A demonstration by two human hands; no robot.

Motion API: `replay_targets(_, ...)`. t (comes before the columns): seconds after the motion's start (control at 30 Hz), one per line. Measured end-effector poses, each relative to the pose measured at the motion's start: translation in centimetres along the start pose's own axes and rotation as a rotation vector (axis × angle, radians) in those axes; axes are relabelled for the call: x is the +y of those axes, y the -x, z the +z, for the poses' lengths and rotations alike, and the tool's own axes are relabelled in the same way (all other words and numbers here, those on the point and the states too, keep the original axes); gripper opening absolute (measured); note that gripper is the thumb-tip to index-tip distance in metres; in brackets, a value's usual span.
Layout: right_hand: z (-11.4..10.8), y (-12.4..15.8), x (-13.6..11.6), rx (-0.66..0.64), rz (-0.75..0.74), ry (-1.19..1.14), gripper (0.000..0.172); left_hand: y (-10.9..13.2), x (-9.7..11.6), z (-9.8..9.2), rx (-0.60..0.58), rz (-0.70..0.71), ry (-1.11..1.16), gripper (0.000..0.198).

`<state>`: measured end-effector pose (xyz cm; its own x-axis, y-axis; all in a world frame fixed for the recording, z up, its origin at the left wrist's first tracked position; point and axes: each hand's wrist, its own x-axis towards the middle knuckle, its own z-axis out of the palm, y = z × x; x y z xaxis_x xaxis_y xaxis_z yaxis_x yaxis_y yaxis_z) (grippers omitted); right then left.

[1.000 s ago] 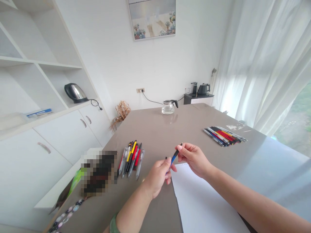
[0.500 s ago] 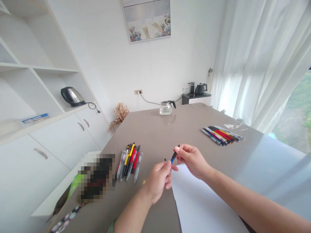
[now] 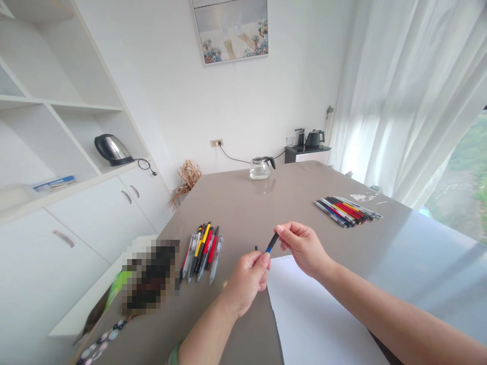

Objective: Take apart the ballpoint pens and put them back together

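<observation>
My right hand (image 3: pixel 302 247) pinches the upper end of a blue and black pen (image 3: pixel 272 243) above the grey table (image 3: pixel 266 203). Just to the left, my left hand (image 3: pixel 249 276) is closed, its fingertips at the pen's lower end and gripping a small dark piece (image 3: pixel 256 248) that sticks up from them. Both hands hover over the near edge of a white sheet of paper (image 3: pixel 319 319). A bundle of mixed pens (image 3: pixel 201 251) lies left of my hands. A second row of pens (image 3: pixel 348 210) lies farther off at the right.
A glass jug (image 3: pixel 261 169) stands at the table's far end. A blurred dark object (image 3: pixel 152 276) and a bead string (image 3: pixel 99 342) lie at the table's left near edge. White cabinets with a kettle (image 3: pixel 112 149) line the left wall; curtains (image 3: pixel 411 96) hang at the right.
The pen has slipped a little down and left, so less of it shows above my right fingers. The view shifted slightly; both hands stay almost in place.
</observation>
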<state>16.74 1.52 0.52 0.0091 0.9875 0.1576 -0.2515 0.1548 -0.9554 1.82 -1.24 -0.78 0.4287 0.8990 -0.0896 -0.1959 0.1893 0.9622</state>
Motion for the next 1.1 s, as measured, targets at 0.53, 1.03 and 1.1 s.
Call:
replay_targets(0.53,0.37,0.26,-0.40,-0.095,0.053,-0.159,0.019,-0.24,-0.06,-0.22,0.036,0.026,-0.022,0.029)
replay_targets(1.03,0.15,0.17,-0.32,-0.097,0.058,-0.104,0.022,-0.12,-0.09,-0.08,0.070,0.058,-0.184,0.032)
replay_targets(1.1,0.17,0.20,-0.18,-0.055,0.021,-0.033,0.023,-0.04,-0.08,0.01,0.121,0.092,-0.313,0.032)
